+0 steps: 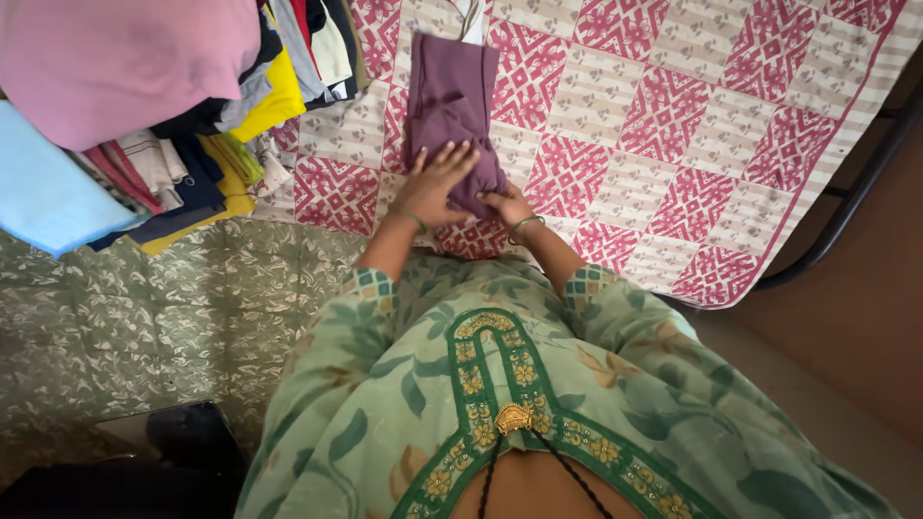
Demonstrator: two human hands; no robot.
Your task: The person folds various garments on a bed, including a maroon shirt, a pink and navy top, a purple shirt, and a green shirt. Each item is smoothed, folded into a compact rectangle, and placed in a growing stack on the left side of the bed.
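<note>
Both hands are working on a folded purple garment (452,115). Flat on the cloth, the left hand (435,183) is lying with its fingers spread and pressing down on the near end of the garment. Beside it, the right hand (507,205) is gripping the near right corner, the fingers curled on the edge; how tightly they are pinching, I cannot tell. A thin bangle is sitting on each wrist.

The purple garment is lying as a long narrow strip on a bedsheet (673,125) with a pink and cream checked pattern, and its far end is pointing away from the person. A small white piece (471,17) is showing just beyond that far end.

To the left, a pile of clothes (183,106) in many colours is resting near the garment but not touching it; pink, light blue and yellow pieces are lying on top. A green patterned cloth (173,308) is covering the surface under the pile. The person is wearing a green dress with a leaf print (500,404).
</note>
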